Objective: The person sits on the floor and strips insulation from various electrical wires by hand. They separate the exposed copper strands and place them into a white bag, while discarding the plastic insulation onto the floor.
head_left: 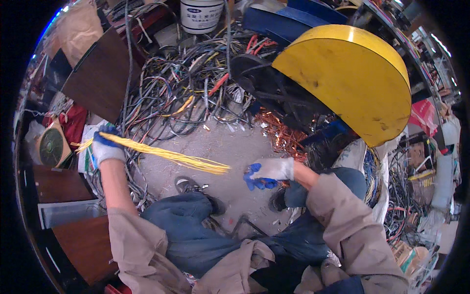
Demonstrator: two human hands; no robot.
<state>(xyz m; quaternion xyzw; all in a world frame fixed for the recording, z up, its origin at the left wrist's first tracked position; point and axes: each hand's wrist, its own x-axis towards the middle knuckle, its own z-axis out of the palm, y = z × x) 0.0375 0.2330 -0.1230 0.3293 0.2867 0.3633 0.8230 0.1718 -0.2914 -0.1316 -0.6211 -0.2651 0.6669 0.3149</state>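
Observation:
My left hand point(108, 148), in a white and blue work glove, is closed round a bundle of thin yellow wires point(171, 156). The bundle stretches to the right over the floor, its loose ends fanning out a little, and a short tail sticks out left of the fist. My right hand point(272, 170), gloved the same way, hovers just right of those loose ends and apart from them. Its fingers are loosely bent and spread, with nothing visible in them. Copper-coloured scraps point(281, 130) lie on the floor beyond my right hand.
A tangled heap of cables point(171, 81) spreads ahead. At the front right stands a machine with a yellow guard point(350, 81) over a dark wheel point(274, 88). A white bucket point(200, 17) is at the back. Brown panels point(100, 76) stand left; a sack of wires point(373, 171) sits right.

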